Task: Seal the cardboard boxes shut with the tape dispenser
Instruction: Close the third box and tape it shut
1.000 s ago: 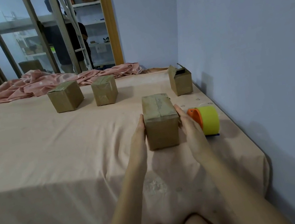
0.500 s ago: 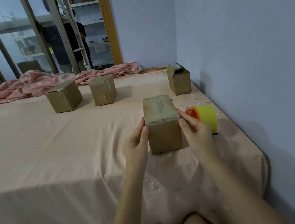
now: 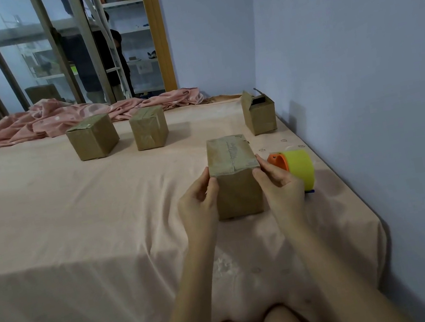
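Both-handed grip: left hand (image 3: pixel 199 205) curls round the left upper edge of the near box (image 3: pixel 234 177), thumb on the front face, fingers on the side; right hand (image 3: pixel 280 183) mirrors it on the right edge, thumb pressing the front top corner. Near box stands on the peach sheet (image 3: pixel 75 227), right of centre, long axis running away from the person, top flaps closed with the seam running along that axis. Tape dispenser (image 3: pixel 296 168), yellow roll with orange hub, lies just right of the right hand, touched by neither hand, hub facing left toward the box. Further back, two closed boxes side by side: left one (image 3: pixel 92 136) and middle one (image 3: pixel 149 128), both with tape on them. Open box (image 3: pixel 258 113) sits far right near the wall (image 3: pixel 361 77), flaps up. Pink blanket (image 3: pixel 84 115) is bunched along the far edge. Glass partition behind, shelves, a person standing there (image 3: pixel 98 53). Bare knees show at the bottom edge.
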Demonstrator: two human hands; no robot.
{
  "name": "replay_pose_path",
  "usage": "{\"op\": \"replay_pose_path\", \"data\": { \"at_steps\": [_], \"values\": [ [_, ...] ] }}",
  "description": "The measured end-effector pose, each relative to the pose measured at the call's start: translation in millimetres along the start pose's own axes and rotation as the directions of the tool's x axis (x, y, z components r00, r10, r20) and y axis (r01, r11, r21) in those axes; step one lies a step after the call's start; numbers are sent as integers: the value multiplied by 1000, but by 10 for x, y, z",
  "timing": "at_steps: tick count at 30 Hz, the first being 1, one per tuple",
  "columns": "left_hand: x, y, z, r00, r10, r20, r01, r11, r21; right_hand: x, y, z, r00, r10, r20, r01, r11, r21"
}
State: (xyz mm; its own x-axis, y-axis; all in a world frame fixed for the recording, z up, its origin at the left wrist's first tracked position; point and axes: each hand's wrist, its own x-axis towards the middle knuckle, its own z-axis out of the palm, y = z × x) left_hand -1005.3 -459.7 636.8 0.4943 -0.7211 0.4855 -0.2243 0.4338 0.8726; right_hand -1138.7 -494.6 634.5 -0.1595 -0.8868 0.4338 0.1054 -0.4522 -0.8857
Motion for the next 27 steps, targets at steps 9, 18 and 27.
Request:
{"op": "replay_pose_path", "data": {
  "at_steps": [9, 18, 27],
  "values": [
    [26, -43, -8, 997, -63, -40, 58, 992, -112, 36, 26, 1, 999, 40, -14, -39, 997, 62],
    [33, -19, 25, 995, -98, 11, 99, 978, -183, 32, -25, -3, 997, 82, -5, -81, 995, 58],
    [131, 111, -13, 985, -164, 48, 169, 979, -111, 153, -149, -52, 987, 149, 61, -151, 988, 38]
  ]
}}
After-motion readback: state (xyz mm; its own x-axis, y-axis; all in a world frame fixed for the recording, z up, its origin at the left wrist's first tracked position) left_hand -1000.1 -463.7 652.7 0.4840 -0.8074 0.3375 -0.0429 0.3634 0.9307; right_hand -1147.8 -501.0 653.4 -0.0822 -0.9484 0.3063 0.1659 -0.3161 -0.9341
